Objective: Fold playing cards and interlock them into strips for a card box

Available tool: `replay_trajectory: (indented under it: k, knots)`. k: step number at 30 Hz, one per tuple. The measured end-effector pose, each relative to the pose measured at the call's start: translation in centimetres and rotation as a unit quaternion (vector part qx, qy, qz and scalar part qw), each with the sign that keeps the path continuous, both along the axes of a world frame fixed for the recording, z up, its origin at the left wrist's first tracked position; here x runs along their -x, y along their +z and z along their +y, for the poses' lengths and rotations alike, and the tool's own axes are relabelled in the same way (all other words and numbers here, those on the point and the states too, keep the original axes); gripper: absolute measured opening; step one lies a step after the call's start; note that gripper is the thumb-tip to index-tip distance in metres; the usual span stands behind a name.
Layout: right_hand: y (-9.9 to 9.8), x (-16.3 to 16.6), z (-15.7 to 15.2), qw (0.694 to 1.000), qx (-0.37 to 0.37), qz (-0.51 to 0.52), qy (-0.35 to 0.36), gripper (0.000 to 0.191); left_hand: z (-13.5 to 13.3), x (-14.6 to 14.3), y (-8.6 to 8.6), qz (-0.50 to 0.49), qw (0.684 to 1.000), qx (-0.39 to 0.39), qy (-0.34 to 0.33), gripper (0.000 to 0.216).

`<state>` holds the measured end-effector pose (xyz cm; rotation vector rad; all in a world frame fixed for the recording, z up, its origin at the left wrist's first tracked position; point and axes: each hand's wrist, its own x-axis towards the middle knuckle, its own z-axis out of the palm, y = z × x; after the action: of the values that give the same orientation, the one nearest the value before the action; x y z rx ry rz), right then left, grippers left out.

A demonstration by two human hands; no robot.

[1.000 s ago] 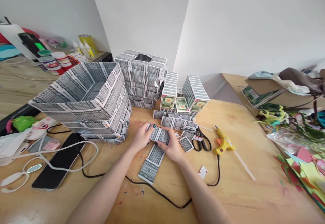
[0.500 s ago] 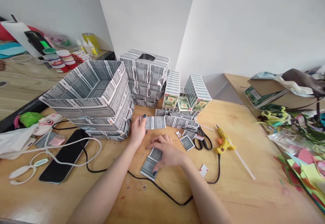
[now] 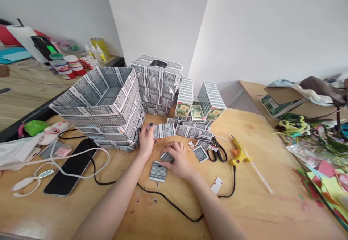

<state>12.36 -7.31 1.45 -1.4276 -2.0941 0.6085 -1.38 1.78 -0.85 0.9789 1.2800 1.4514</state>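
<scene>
My left hand (image 3: 146,140) pinches a strip of folded playing cards (image 3: 164,130) at its left end, thumb on top. To the right and nearer, my right hand (image 3: 176,158) curls over a folded playing card (image 3: 168,157), with thumb and fingers on either side of it; the hand hides part of this card. Just below the thumb, another grey-patterned card piece (image 3: 158,171) lies flat on the table. Beyond the hands stand an open box made of folded cards (image 3: 108,115) and a taller card-built box with an oval hole in its top (image 3: 156,84).
Right of my hands lie loose card pieces (image 3: 200,154), black scissors (image 3: 221,153) and a yellow glue gun (image 3: 239,152). Its black cord (image 3: 174,203) crosses the table in front. Stacked card packs (image 3: 212,100) stand behind. A phone (image 3: 69,171) lies left, under a white cable (image 3: 81,176).
My right thumb has moved up off the lower card piece. The card under my right hand now sits turned beside that piece. The left hand still holds the strip, and the view has shifted slightly.
</scene>
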Motion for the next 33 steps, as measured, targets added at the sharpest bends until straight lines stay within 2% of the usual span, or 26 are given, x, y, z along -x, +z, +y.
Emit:
replay_trajectory:
  k: [4, 6, 8, 12, 16, 23, 27, 30, 32, 33]
  knots:
    - [0.3, 0.7, -0.7, 0.995, -0.032, -0.009, 0.09, 0.059, 0.2, 0.1, -0.2, 0.01, 1.0, 0.0, 0.002, 0.03]
    - [0.3, 1.1, -0.9, 0.992, -0.035, -0.025, 0.12, 0.059, 0.3, 0.1, -0.2, 0.005, 1.0, 0.014, -0.006, 0.031]
    - [0.1, 1.3, -1.0, 0.992, -0.037, -0.031, 0.116, 0.052, 0.2, 0.0, -0.1, 0.001, 1.0, 0.027, -0.013, 0.031]
    - [-0.4, 0.9, -0.5, 0.997, -0.059, -0.023, 0.036, 0.037, 0.2, -0.1, 0.1, 0.003, 1.0, 0.024, -0.007, 0.032]
    - [-1.1, 0.1, 0.3, 0.994, -0.093, -0.023, -0.055, 0.031, 0.1, -0.1, 0.2, 0.006, 1.0, 0.026, -0.005, 0.031]
    - [-1.6, 0.0, 0.6, 0.984, -0.123, -0.011, -0.132, 0.024, -0.4, 0.1, 0.6, 0.035, 0.999, 0.002, -0.037, 0.023]
    - [-1.0, -0.2, 0.1, 0.975, -0.143, 0.086, -0.148, 0.017, -0.4, 0.1, 0.4, 0.06, 0.996, -0.056, -0.036, 0.015]
    - [-0.6, -0.9, 0.1, 0.945, -0.141, 0.203, -0.216, 0.016, -0.4, 0.1, 0.2, 0.062, 0.995, -0.068, -0.03, 0.013]
    - [-0.3, -1.7, 0.7, 0.9, -0.116, 0.284, -0.308, 0.014, -0.5, 0.2, 0.2, 0.082, 0.992, -0.08, -0.047, 0.012]
    - [-0.1, -2.2, 1.2, 0.864, -0.099, 0.34, -0.358, 0.014, -0.6, 0.2, 0.4, 0.095, 0.989, -0.09, -0.065, 0.01]
